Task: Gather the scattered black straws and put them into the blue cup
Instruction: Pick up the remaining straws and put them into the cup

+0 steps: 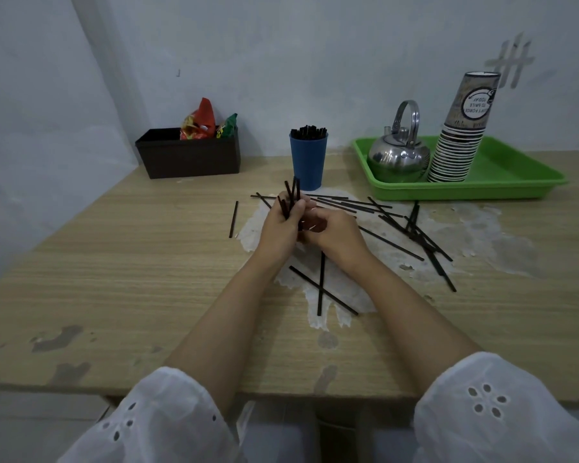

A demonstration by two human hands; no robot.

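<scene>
A blue cup (307, 162) stands upright at the back middle of the wooden table (114, 279), with several black straws (307, 132) standing in it. My left hand (281, 228) is closed around a small bundle of black straws (291, 198) that point up and away from me. My right hand (335, 230) is right beside it, fingers curled toward the bundle's lower end; whether it grips a straw is hidden. Many loose black straws (411, 228) lie scattered to the right. Two crossed straws (321, 289) lie between my forearms, and a single one (233, 218) lies to the left.
A green tray (502, 182) at the back right carries a steel kettle (398, 158) and a tall stack of paper cups (462, 135). A dark brown box (188, 158) with snack packets sits at the back left against the wall. The table surface is worn in patches.
</scene>
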